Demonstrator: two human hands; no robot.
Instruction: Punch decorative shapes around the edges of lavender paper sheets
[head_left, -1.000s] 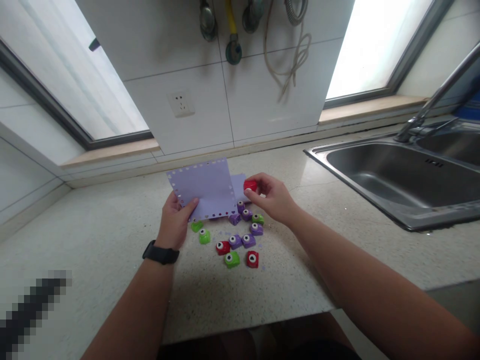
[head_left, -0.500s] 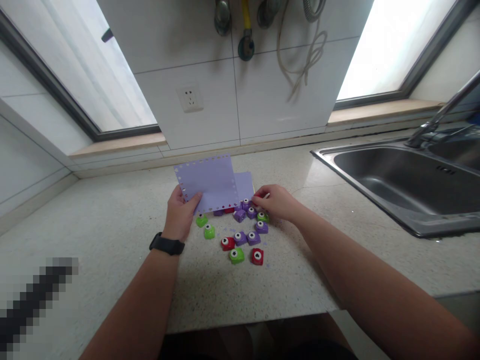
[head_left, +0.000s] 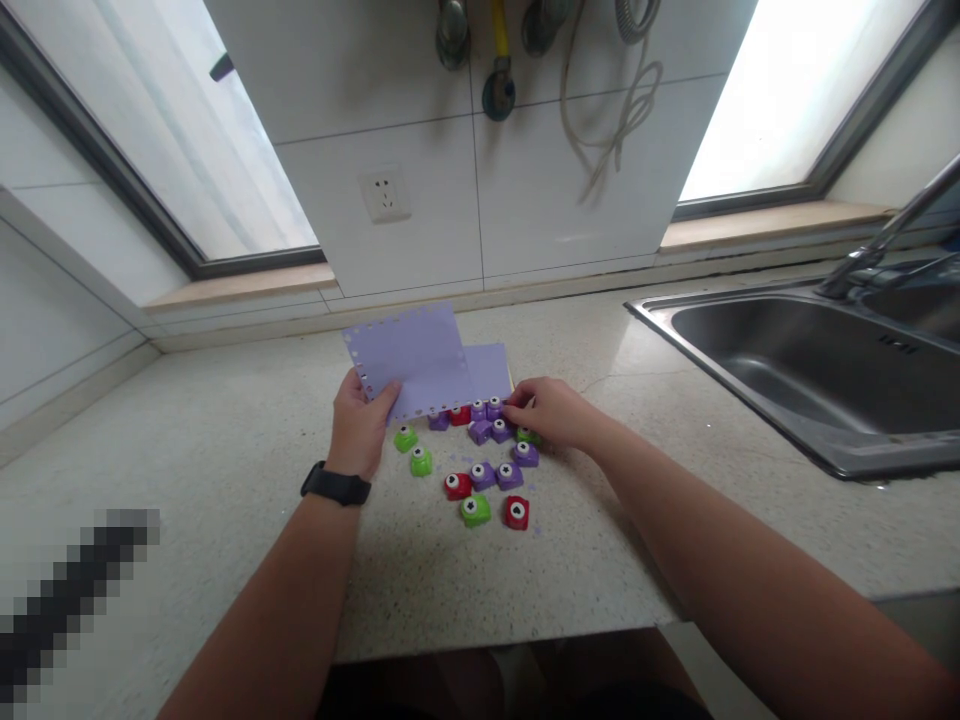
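My left hand (head_left: 361,425), with a dark band on its wrist, grips a purple sheet of paper (head_left: 412,360) between thumb and fingers. Punched holes run along the sheet's edges, and it is raised and tilted. My right hand (head_left: 551,408) has its fingers pinched at a purple craft punch (head_left: 500,431) in the back of the group. Around it lie more punches on the counter: a purple one (head_left: 526,454), a green one (head_left: 475,511), a red one (head_left: 517,513) and several others. A flat purple stack of paper (head_left: 489,370) lies behind them, partly covered by the held sheet.
The speckled counter (head_left: 585,560) carries small purple paper bits among the punches. A steel sink (head_left: 757,345) with a faucet (head_left: 855,270) is at the right. Behind is a tiled wall with a socket (head_left: 385,195), pipes and a hanging cord (head_left: 622,120).
The purple sheet has shifted slightly left and tilted, uncovering more of the punches behind it. The purple punch at my right fingertips has moved a little left and nearer.
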